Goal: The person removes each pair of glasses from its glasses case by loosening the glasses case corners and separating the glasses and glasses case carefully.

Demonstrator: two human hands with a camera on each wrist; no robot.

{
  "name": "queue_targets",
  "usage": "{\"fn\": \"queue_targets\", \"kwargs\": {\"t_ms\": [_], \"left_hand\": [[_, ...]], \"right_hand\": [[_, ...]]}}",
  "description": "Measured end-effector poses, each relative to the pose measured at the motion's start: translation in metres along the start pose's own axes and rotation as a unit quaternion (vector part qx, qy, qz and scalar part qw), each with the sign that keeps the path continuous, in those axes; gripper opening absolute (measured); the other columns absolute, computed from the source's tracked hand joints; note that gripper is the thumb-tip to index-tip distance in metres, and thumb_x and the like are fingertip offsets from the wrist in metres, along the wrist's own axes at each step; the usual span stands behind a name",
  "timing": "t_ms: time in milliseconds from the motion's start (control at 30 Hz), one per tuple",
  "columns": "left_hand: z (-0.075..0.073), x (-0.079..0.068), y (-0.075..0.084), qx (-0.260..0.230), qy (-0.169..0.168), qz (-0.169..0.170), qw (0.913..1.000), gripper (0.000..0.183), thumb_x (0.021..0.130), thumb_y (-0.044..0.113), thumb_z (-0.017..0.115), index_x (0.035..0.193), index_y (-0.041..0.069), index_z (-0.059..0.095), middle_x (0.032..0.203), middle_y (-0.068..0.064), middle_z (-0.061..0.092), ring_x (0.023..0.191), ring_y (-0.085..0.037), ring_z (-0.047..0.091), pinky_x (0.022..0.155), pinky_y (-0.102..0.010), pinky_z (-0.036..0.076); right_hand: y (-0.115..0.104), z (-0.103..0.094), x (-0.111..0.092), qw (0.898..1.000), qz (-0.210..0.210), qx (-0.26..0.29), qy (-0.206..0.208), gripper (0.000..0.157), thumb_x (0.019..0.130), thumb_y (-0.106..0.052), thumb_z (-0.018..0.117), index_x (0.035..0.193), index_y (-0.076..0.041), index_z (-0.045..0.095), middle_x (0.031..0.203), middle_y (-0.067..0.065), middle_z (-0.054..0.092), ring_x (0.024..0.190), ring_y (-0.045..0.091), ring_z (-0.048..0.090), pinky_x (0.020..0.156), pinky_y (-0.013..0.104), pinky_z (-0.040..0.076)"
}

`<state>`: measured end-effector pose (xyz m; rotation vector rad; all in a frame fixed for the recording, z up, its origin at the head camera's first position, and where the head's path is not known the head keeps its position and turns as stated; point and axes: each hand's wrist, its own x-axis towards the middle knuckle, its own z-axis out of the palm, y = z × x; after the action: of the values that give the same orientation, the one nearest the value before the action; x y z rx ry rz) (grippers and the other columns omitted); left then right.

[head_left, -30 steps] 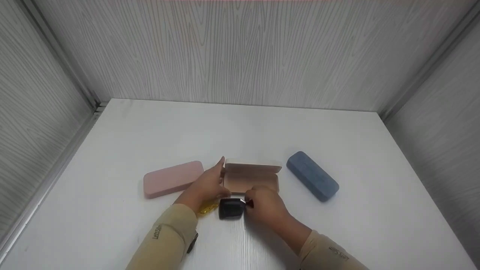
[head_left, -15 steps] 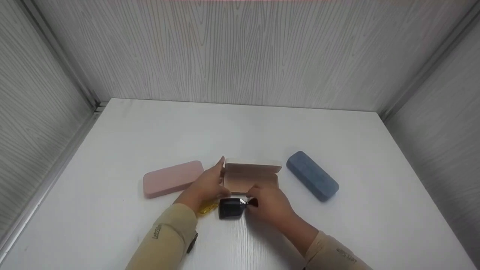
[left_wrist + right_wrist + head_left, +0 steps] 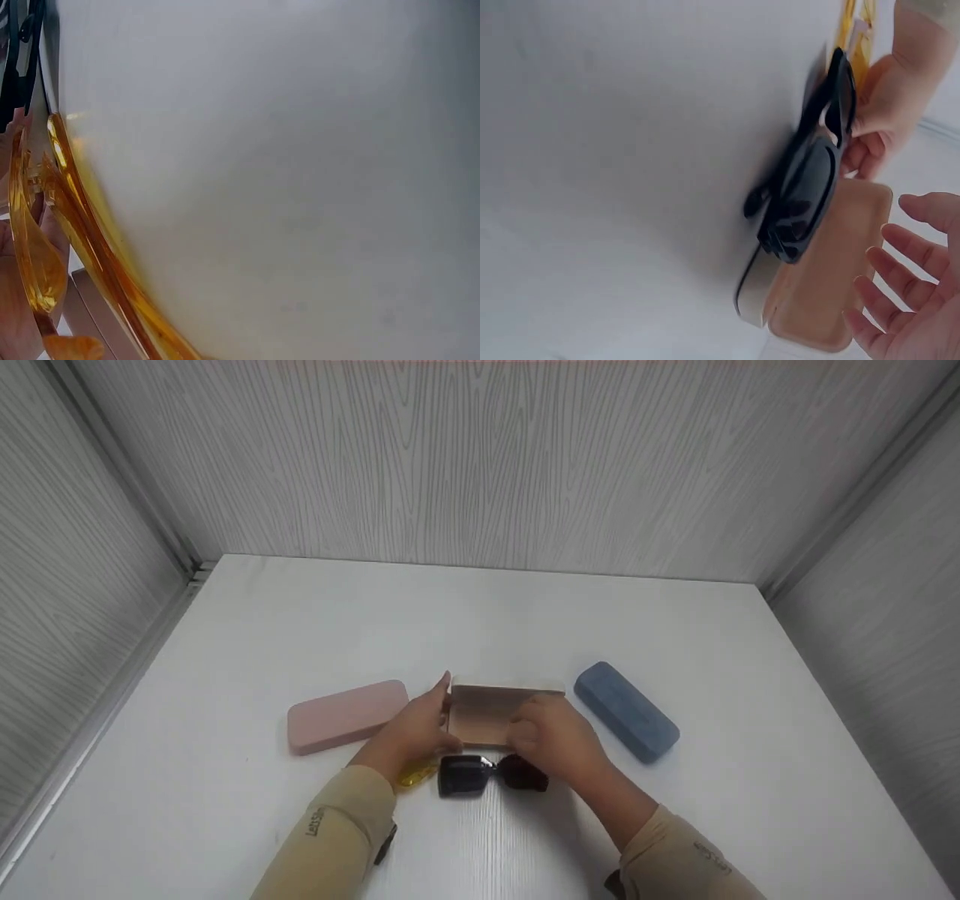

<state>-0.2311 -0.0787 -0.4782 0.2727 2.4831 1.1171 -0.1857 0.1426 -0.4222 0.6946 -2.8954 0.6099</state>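
Note:
An open glasses case with a tan inside and a pale outer shell lies in the middle of the table. My left hand grips its left end, thumb at the front corner. Over the case's right part is my right hand; in the right wrist view its fingers are spread and hold nothing, close to the case's edge. Black sunglasses rest just in front of the case, their right lens partly behind the right hand. Amber-framed glasses lie beside my left wrist, mostly hidden in the head view.
A closed pink case lies to the left, right behind the left forearm. To the right sits a closed blue case, set at a slant. Wood-grain panels enclose the white table at the back and sides.
My right hand has let go of the sunglasses and moved right and away from me, over the case. More of the sunglasses' right lens shows. The left hand stays put.

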Motion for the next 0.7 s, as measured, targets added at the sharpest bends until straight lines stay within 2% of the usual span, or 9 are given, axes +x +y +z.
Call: {"fn": "queue_targets", "kwargs": {"t_ms": [200, 333, 433, 533, 700], "left_hand": [[0.001, 0.0, 0.0, 0.009, 0.002, 0.001, 1.0, 0.115, 0.069, 0.02, 0.08, 0.147, 0.018, -0.003, 0.141, -0.01, 0.039, 0.119, -0.025, 0.049, 0.103, -0.036, 0.034], [0.001, -0.001, 0.0, 0.012, 0.002, 0.004, 0.9999, 0.115, 0.069, 0.02, 0.08, 0.147, 0.017, -0.003, 0.141, -0.01, 0.039, 0.119, -0.025, 0.048, 0.104, -0.036, 0.033], [0.0, -0.001, 0.001, 0.01, 0.003, 0.002, 0.9999, 0.114, 0.069, 0.02, 0.08, 0.148, 0.018, -0.002, 0.141, -0.009, 0.039, 0.119, -0.024, 0.048, 0.104, -0.036, 0.033], [-0.001, -0.002, 0.002, -0.001, 0.0, 0.006, 1.0, 0.112, 0.07, 0.017, 0.079, 0.148, 0.018, -0.002, 0.142, -0.009, 0.038, 0.12, -0.025, 0.048, 0.104, -0.036, 0.034], [-0.001, -0.004, 0.002, -0.018, -0.01, 0.004, 0.9998, 0.111, 0.071, 0.014, 0.078, 0.148, 0.019, -0.002, 0.144, -0.009, 0.034, 0.123, -0.025, 0.045, 0.103, -0.036, 0.035]], "right_hand": [[0.016, -0.014, 0.011, 0.998, 0.013, 0.055, 0.034, 0.015, 0.077, -0.017, 0.071, 0.091, -0.011, 0.069, 0.09, 0.001, 0.062, 0.09, 0.02, 0.056, 0.082, 0.035, 0.047], [0.027, -0.022, 0.018, 0.989, 0.059, 0.122, 0.052, 0.018, 0.081, -0.021, 0.068, 0.095, -0.009, 0.069, 0.096, 0.003, 0.063, 0.095, 0.02, 0.057, 0.084, 0.037, 0.047], [0.034, -0.025, 0.023, 0.976, 0.113, 0.18, 0.04, 0.027, 0.085, -0.026, 0.064, 0.105, -0.008, 0.066, 0.105, 0.007, 0.061, 0.101, 0.022, 0.055, 0.086, 0.041, 0.047], [0.039, -0.026, 0.026, 0.959, 0.172, 0.223, 0.009, 0.041, 0.088, -0.034, 0.059, 0.12, -0.008, 0.057, 0.118, 0.013, 0.055, 0.11, 0.028, 0.051, 0.091, 0.045, 0.045], [0.049, -0.021, 0.029, 0.923, 0.261, 0.277, -0.056, 0.061, 0.088, -0.048, 0.052, 0.135, -0.011, 0.04, 0.134, 0.016, 0.042, 0.123, 0.033, 0.041, 0.098, 0.051, 0.037]]}}
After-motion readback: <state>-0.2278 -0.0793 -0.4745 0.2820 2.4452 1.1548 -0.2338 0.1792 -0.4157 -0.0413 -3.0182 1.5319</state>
